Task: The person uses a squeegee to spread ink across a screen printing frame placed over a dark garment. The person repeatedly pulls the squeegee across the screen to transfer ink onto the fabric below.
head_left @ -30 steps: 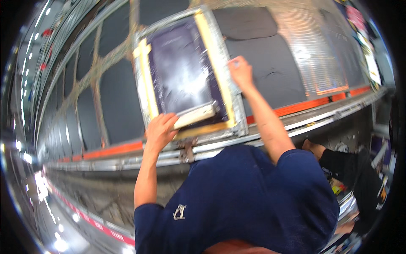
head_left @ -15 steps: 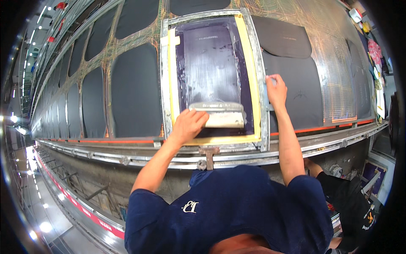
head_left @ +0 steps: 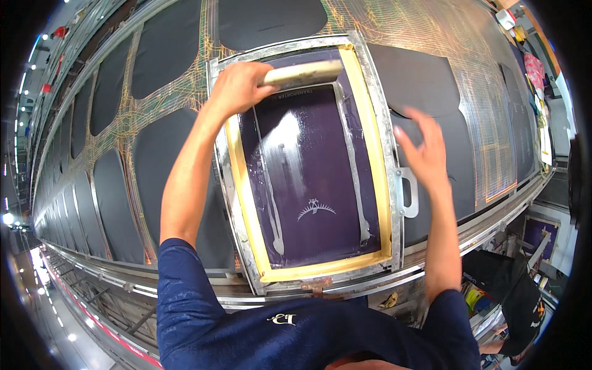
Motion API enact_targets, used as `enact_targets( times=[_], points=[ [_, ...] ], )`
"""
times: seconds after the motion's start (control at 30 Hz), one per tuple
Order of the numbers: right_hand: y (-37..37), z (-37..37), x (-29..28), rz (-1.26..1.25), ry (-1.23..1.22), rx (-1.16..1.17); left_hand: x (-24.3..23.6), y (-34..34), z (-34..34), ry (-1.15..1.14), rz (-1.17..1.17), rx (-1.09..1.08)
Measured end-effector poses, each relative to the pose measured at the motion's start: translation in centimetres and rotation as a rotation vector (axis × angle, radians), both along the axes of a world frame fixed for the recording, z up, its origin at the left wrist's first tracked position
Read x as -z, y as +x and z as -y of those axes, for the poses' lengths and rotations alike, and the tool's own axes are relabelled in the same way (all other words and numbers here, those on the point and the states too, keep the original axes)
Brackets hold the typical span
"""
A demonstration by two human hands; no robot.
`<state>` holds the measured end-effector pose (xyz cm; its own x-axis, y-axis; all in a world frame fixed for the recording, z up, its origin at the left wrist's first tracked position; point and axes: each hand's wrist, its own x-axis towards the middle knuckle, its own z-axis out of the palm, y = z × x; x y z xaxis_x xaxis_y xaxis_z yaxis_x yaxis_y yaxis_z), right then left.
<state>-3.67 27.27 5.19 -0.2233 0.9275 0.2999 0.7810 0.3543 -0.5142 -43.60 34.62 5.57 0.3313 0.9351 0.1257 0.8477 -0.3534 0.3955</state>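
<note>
A screen-printing frame (head_left: 377, 154) with metal sides, yellow tape along its inner edges and a dark purple mesh lies over the table in front of me. My left hand (head_left: 239, 89) is closed round the left end of a pale squeegee (head_left: 305, 74) at the frame's far end. Streaks of wet ink (head_left: 290, 132) shine on the mesh, and a pale arched motif (head_left: 316, 209) shows near its close end. To the right of the frame, my right hand (head_left: 427, 148) is open with fingers apart, above the white handle (head_left: 408, 192) on the frame's side and not gripping it.
Several black cut pieces (head_left: 172, 166) lie in rows on the long table, left and right of the frame. A metal rail (head_left: 487, 239) runs along the near edge. At the lower right is a co-worker in black (head_left: 524, 296); coloured items (head_left: 533, 71) sit at the far right.
My left hand has carried the squeegee from the near end of the mesh to its far end. My right hand has come off the frame's side and opened.
</note>
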Motion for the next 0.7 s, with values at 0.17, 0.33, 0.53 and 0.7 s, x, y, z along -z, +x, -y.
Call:
enact_targets(
  times=[0.17,0.33,0.53,0.7],
  points=[
    [-12.2,-16.3,-3.1,0.148,0.073,-0.450,-2.1,-0.6,-6.1,-0.205,-0.067,-0.074],
    [-16.6,-22.8,0.2,0.530,-0.148,-0.528,2.0,-2.1,-9.1,-0.297,0.021,-0.087],
    [-15.5,-17.9,1.2,0.450,-0.135,-0.560,2.3,-0.7,-3.2,-0.213,-0.013,-0.103],
    [-10.9,-6.3,1.8,0.337,-0.057,-0.646,2.4,2.9,8.2,-0.223,0.071,-0.093]
  ],
)
